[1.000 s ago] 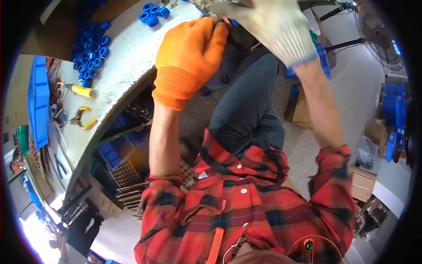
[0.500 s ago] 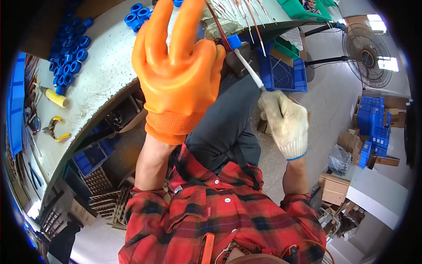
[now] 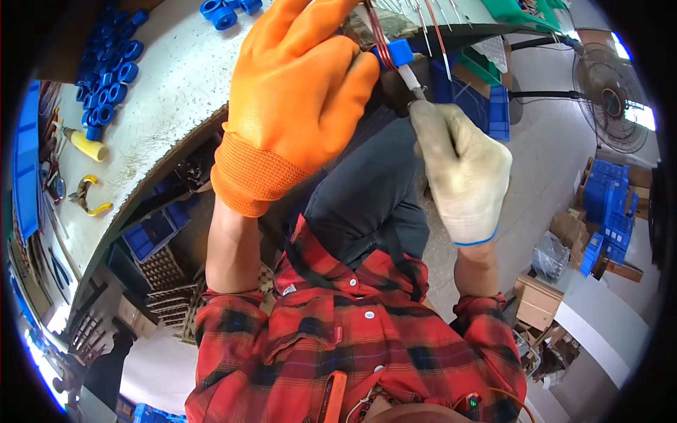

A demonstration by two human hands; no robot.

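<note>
Evidently, the right hand [image 3: 462, 169] grips a white shaft [image 3: 407, 76], perhaps to keep it aligned with the blue ring [image 3: 402, 52] beyond, wound with red-brown wires [image 3: 377, 32]. The left hand [image 3: 296, 106] curls against that ring, probably for steadiness; whether hidden fingertips pinch it, I cannot tell. Loose rings [image 3: 106, 114] lie within reach.

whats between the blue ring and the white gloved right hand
In the head view, a slim white rod-like piece, then a short grey section, bridges the blue ring and the right hand.
</note>
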